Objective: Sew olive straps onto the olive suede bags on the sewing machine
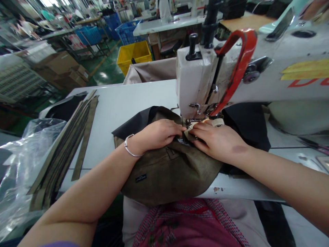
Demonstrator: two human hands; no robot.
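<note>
An olive-brown fabric piece (pixel 167 178) with a small black label lies under the sewing machine (pixel 195 79), its near edge hanging toward my lap. My left hand (pixel 160 134) is closed on the fabric just left of the presser foot (pixel 189 123), fingertips close to the needle area. From the right, my right hand (pixel 217 141) grips the folded edge of the same piece beside the foot, fingers bent together. Its fingertips partly cover a pale strip at the foot. Black fabric (pixel 245 127) lies beneath the machine arm, behind my right hand.
Long olive strips (pixel 64 147) lie in a stack on the left of the white table (pixel 113 99). Clear plastic (pixel 33 147) hangs at the left edge. Scissors (pixel 313 144) lie at right. A yellow bin (pixel 135 55) and cardboard boxes (pixel 61 65) stand beyond.
</note>
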